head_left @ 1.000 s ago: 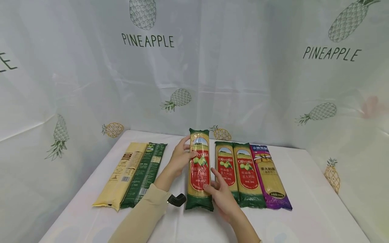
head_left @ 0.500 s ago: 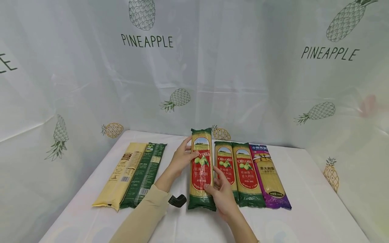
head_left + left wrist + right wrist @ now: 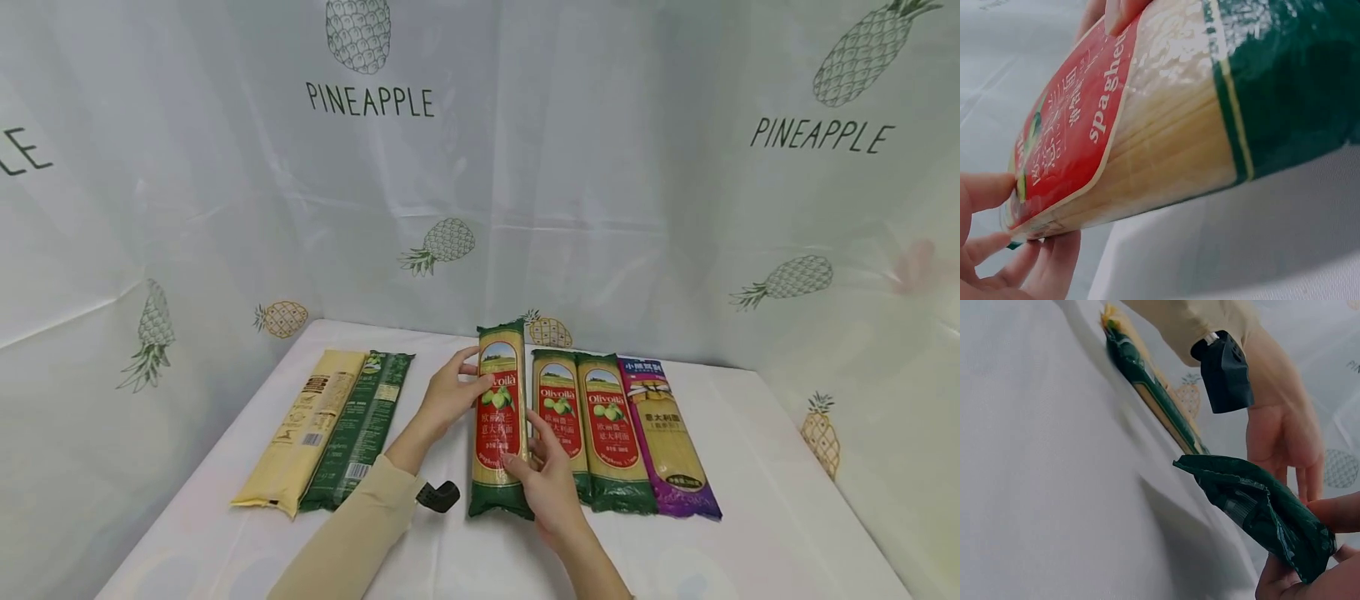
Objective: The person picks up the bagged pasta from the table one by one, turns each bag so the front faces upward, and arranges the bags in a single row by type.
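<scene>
Both hands hold a packet of spaghetti (image 3: 497, 479) with a red label and green ends, raised above the table at a tilt. My left hand (image 3: 448, 396) grips its left edge near the upper half, thumb on the front. Lower on the right edge, my right hand (image 3: 553, 487) pinches it, thumb over the label. In the left wrist view the packet's side (image 3: 1172, 144) shows, with fingers beneath it. The right wrist view shows its crimped green end (image 3: 1260, 506) above a shadow on the cloth. Just to the right lie two matching spaghetti packets (image 3: 557, 375) (image 3: 613, 433), side by side.
A purple-edged pasta packet (image 3: 671, 442) lies at the right end of the row. On the left, a yellow packet (image 3: 300, 433) and a green packet (image 3: 360, 425) lie back side up. A white cloth covers the table (image 3: 750, 467); a pineapple-print curtain (image 3: 600, 167) stands behind.
The held spaghetti packet has shifted slightly right, both hands moving with it and keeping their grip. The packets on the table have stayed in place.
</scene>
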### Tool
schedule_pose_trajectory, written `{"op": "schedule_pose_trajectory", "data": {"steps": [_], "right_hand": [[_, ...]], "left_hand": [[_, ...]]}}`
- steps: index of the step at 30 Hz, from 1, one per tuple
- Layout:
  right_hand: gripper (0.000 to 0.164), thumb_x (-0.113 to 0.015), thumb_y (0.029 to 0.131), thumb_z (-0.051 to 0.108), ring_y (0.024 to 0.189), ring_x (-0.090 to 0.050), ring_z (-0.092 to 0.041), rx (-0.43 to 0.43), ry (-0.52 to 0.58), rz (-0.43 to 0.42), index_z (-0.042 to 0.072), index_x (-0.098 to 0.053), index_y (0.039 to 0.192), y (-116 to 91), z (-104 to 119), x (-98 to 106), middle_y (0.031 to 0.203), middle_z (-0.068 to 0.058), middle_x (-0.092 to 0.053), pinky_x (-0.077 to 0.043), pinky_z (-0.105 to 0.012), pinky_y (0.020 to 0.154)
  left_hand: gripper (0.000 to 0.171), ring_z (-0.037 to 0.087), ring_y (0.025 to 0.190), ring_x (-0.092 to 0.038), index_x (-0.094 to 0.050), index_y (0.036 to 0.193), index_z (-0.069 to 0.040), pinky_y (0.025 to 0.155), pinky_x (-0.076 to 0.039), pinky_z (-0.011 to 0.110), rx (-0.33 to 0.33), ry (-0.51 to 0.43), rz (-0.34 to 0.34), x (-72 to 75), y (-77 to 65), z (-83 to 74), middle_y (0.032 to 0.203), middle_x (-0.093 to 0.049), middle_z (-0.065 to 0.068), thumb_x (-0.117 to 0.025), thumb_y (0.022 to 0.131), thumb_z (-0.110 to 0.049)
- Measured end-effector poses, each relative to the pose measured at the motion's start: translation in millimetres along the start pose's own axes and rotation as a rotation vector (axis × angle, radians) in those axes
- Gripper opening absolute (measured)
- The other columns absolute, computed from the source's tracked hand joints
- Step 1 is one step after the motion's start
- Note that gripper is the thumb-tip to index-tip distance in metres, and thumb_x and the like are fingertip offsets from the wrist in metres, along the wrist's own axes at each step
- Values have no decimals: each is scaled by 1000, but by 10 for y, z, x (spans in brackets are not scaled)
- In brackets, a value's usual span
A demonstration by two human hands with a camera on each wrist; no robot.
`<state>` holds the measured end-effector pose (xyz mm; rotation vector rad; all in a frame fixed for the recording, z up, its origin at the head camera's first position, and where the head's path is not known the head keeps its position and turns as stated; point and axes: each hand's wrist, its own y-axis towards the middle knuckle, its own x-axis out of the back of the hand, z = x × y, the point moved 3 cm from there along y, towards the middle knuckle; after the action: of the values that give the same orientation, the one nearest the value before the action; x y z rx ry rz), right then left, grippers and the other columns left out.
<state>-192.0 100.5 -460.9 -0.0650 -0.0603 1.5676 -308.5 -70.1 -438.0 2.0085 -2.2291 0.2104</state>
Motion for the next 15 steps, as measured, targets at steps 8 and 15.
{"op": "schedule_pose_trajectory", "data": {"steps": [8, 15], "right_hand": [[75, -76, 100, 17, 96, -63, -22, 37, -309, 26, 14, -39, 165, 63, -3, 79, 120, -13, -67, -57, -34, 76], [73, -84, 94, 17, 105, -71, -25, 176, -614, -17, -2, -49, 156, 168, 67, 149, 125, -18, -72, -63, -43, 86]], "left_hand": [[62, 20, 96, -70, -52, 158, -15, 85, -61, 44, 13, -2, -19, -46, 73, 90, 133, -63, 15, -74, 101, -15], [61, 20, 96, -72, -54, 156, -10, 80, -61, 35, -4, 40, 8, -134, 224, 128, 131, -64, 16, -75, 99, -10]]}}
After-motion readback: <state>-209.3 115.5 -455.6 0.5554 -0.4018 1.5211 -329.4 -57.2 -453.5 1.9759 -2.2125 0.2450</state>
